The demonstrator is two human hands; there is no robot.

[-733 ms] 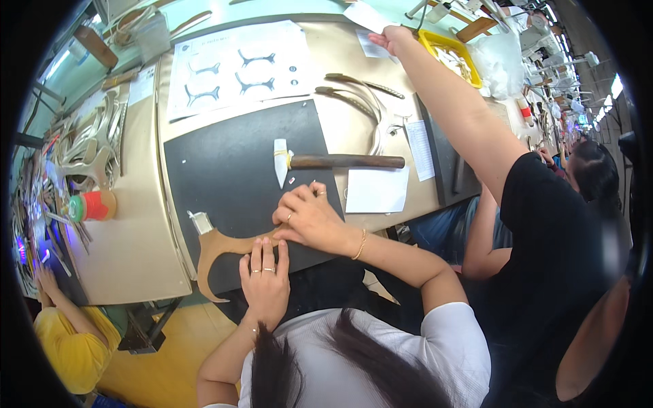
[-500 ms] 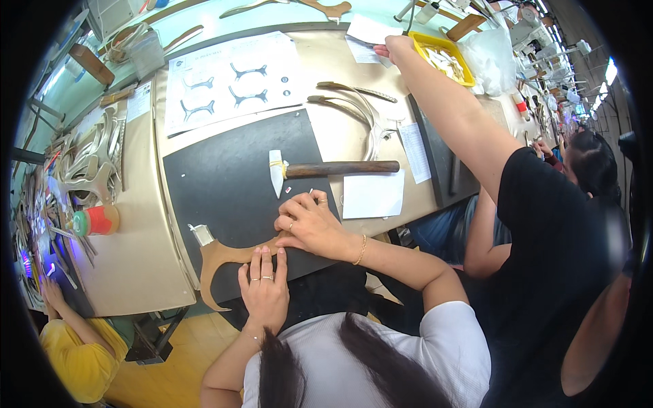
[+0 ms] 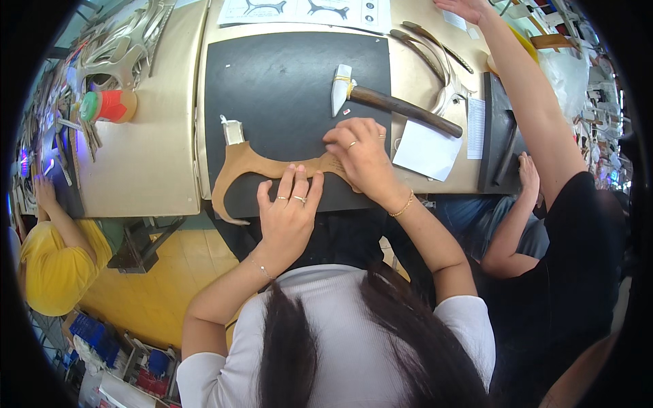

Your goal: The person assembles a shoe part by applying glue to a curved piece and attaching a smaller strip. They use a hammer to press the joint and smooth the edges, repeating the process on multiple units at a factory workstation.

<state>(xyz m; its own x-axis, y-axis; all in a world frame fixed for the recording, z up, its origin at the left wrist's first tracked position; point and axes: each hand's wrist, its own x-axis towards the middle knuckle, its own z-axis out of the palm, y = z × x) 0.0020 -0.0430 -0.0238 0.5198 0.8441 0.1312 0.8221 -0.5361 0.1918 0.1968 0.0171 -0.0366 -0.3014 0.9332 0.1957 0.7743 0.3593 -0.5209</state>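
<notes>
One jar (image 3: pixel 117 107), 9 o'clock off one black mat (image 3: pixel 272 75); one forked brown piece (image 3: pixel 248 160) at mat's 7, probably light, stiffish, soft-skinned, best held at narrow middle. Left hand (image 3: pixel 291 211): fingers slightly spread, tips resting on that middle, not gripping. Right hand (image 3: pixel 369 155): fingers loosely bent over piece's right end, pinching or not, can't tell. One hammer (image 3: pixel 408 108), head at 2; one white sheet (image 3: pixel 428 151), just past 3

The right hand (image 3: pixel 362 158) hides part of the brown forked piece (image 3: pixel 264 164). The top edge crops the printed sheet (image 3: pixel 299 18); a co-worker's forearm (image 3: pixel 534 98) partly covers a yellow tray (image 3: pixel 526 45).
</notes>
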